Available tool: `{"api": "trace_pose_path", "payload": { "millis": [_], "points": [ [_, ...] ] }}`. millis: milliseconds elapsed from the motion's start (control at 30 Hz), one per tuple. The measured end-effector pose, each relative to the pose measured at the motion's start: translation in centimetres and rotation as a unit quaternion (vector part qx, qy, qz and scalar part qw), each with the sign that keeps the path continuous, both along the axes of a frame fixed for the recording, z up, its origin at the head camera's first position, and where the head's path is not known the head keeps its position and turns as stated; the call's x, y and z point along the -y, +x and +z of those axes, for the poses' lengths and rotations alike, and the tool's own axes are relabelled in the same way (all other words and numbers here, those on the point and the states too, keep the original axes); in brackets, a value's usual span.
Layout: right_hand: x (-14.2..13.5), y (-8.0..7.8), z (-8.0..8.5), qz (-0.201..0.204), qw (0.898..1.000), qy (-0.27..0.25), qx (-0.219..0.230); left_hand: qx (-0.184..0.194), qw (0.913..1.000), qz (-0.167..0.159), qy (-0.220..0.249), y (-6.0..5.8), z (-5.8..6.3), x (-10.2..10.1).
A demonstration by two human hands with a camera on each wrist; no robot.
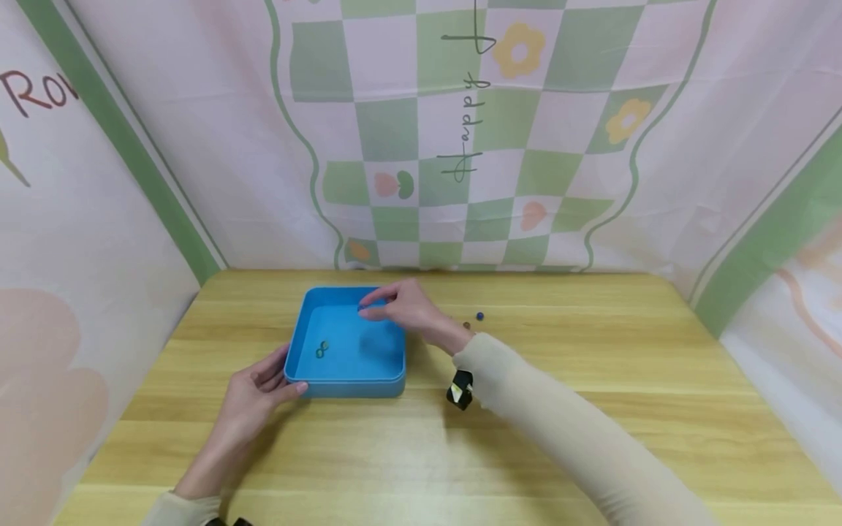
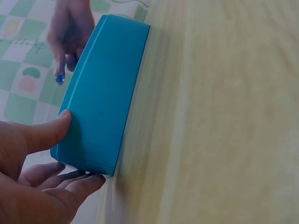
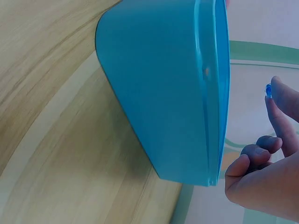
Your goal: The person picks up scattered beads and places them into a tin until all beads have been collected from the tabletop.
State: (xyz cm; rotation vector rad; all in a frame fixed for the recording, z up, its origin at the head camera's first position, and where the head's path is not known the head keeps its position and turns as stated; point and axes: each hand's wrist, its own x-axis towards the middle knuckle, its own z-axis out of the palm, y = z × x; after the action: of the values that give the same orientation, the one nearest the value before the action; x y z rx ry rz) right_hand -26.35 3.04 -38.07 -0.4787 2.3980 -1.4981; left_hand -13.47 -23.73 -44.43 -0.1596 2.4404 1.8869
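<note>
Finding: blue marble [image 3: 268, 90] held above box [image 1: 345, 389]

We observe the right hand [image 1: 409, 307] pinching the blue marble between thumb and finger, above the box's rim. The left hand [image 1: 252, 394] grips the box at its near left corner, thumb against the near wall. On the box floor, left of the middle, we record small green pieces [image 1: 321, 353], too small to identify. On the counter [image 1: 395, 456], right of the box, we note a second marble [image 1: 480, 315], also blue, and just beside it a brown marble [image 1: 466, 325].
</note>
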Motion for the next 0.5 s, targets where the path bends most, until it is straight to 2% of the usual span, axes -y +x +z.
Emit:
{"api": "trace_pose_path", "payload": {
  "millis": [500],
  "points": [
    [2.2,-0.1,-0.3,-0.012,1.000,0.012,0.008,0.000,1.0000,-0.004,-0.005,-0.1,-0.2,0.2]
  ]
}}
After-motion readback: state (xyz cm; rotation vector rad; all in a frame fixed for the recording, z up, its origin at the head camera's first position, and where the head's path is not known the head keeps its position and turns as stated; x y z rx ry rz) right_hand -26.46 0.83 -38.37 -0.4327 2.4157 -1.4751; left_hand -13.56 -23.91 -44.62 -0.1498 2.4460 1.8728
